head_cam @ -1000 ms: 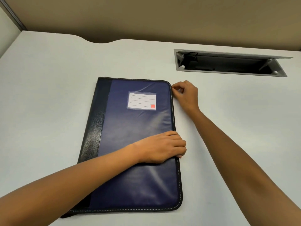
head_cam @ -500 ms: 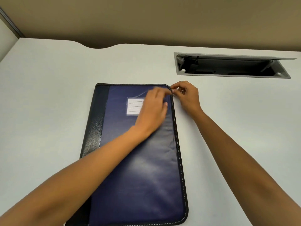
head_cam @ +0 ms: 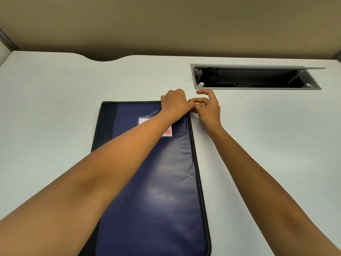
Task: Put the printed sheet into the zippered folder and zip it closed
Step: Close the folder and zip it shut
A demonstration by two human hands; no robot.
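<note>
Here, the zippered folder (head_cam: 155, 182) lies flat on the pale desk (head_cam: 46, 117), stretching from beneath both hands back toward the person. The left hand (head_cam: 175, 104) is curled over the folder's far right corner, fingers bent under — what they pinch cannot be told. Touching it just to its right, the right hand (head_cam: 208, 108) rests on the desk beside the corner, index finger and thumb spread loosely, gripping nothing visible. Beyond the right hand, an open cable hatch (head_cam: 256, 78) — dark inside.
</note>
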